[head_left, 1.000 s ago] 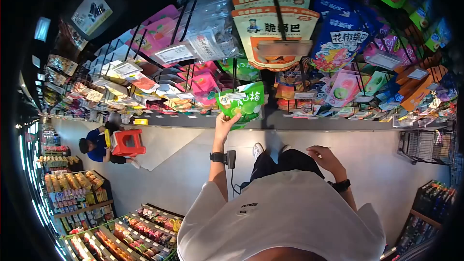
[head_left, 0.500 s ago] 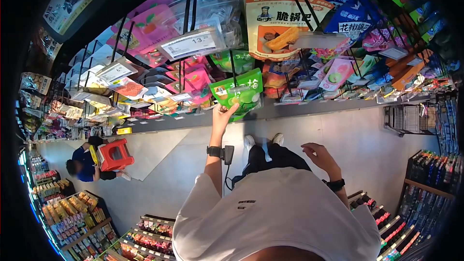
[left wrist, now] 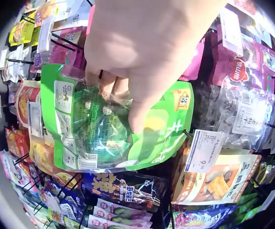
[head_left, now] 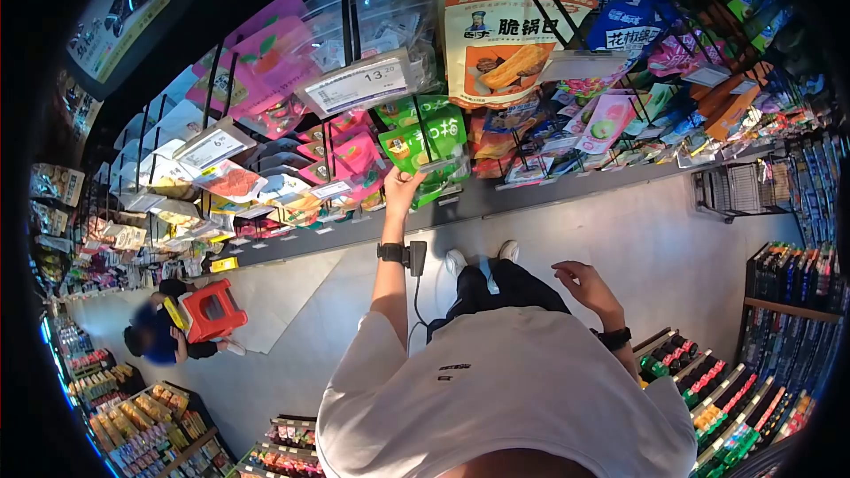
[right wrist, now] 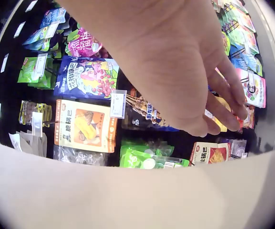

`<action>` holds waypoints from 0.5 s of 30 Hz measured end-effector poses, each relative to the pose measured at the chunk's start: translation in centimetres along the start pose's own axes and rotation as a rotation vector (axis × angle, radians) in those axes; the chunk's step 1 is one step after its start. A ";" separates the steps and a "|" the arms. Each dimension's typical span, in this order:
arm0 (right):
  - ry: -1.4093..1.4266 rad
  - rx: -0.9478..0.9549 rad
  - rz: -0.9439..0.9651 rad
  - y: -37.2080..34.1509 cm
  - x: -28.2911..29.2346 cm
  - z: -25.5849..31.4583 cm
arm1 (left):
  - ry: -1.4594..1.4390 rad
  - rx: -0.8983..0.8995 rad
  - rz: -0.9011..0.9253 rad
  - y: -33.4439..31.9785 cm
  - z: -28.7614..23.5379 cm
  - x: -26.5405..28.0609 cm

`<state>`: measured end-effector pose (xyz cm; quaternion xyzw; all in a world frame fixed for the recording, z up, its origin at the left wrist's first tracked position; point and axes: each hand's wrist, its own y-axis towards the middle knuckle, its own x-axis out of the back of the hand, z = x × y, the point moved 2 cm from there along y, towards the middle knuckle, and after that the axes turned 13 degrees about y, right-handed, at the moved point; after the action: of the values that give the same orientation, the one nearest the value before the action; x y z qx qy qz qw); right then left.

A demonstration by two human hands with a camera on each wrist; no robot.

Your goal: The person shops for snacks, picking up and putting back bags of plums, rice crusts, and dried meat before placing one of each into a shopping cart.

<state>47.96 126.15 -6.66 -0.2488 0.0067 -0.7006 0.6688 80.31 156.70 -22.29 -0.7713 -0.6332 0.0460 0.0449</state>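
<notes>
A green snack bag (head_left: 425,143) with pale lettering is among the hanging bags at mid-rack in the head view. My left hand (head_left: 401,188) pinches it by its lower left edge. In the left wrist view, the thumb lies on the printed green side, and the other fingers reach behind a clear window (left wrist: 99,124) showing wrapped green pieces. Another green bag (head_left: 403,111) hangs right behind it. My right hand (head_left: 586,288) hangs low at my side, fingers loosely curled, holding nothing; in the right wrist view it overlaps the shelf bags.
Cream-and-orange rice-crust bags (head_left: 505,44) hang to the upper right, pink bags (head_left: 359,155) to the left. Price tags (head_left: 363,81) stick out on metal hooks. A person carries a red stool (head_left: 212,310) at the left; a wire cart (head_left: 739,188) stands at the right.
The green bag has moved back toward the rack, and its hook's tag now sits lower across it. My left hand keeps its hold. The view has shifted; the right hand stays low.
</notes>
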 end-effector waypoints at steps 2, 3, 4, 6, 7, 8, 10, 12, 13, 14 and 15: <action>-0.021 -0.045 -0.025 -0.7 0.0 0.3 | 0.072 -0.032 -0.009 1.9 1.2 0.4; -0.014 -0.063 -0.028 -1.1 0.0 0.1 | 0.107 -0.048 -0.015 2.0 -0.5 0.0; -0.004 -0.079 -0.032 -1.7 -0.1 -0.3 | 0.103 -0.087 -0.068 1.8 -2.2 -0.5; 0.029 -0.137 -0.043 -3.1 -0.2 -1.6 | 0.283 -0.056 -0.138 4.2 2.1 0.6; 0.028 -0.154 -0.058 -3.7 -0.3 -1.9 | 0.374 -0.041 -0.175 5.1 3.7 0.9; 0.027 -0.172 -0.070 -4.3 -0.2 -2.1 | 0.691 -0.114 -0.340 4.3 2.2 0.4; 0.036 -0.201 -0.093 -5.2 -0.1 -2.5 | 0.784 -0.190 -0.308 3.2 2.2 0.2; 0.027 -0.189 -0.102 -5.7 0.1 -3.1 | 0.767 -0.260 -0.281 2.6 2.0 0.0; 0.024 -0.183 -0.104 -5.8 0.2 -3.4 | 0.706 -0.287 -0.269 2.2 1.9 0.0; 0.040 -0.160 -0.111 -5.7 0.4 -3.5 | 0.647 -0.310 -0.257 1.6 1.6 0.0; 0.055 -0.140 -0.113 -5.6 0.6 -3.5 | 0.588 -0.327 -0.248 0.8 1.4 0.0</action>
<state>41.45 125.07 -7.64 -0.2754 0.0600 -0.7417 0.6087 80.94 156.54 -23.77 -0.6658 -0.6810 -0.2856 0.1067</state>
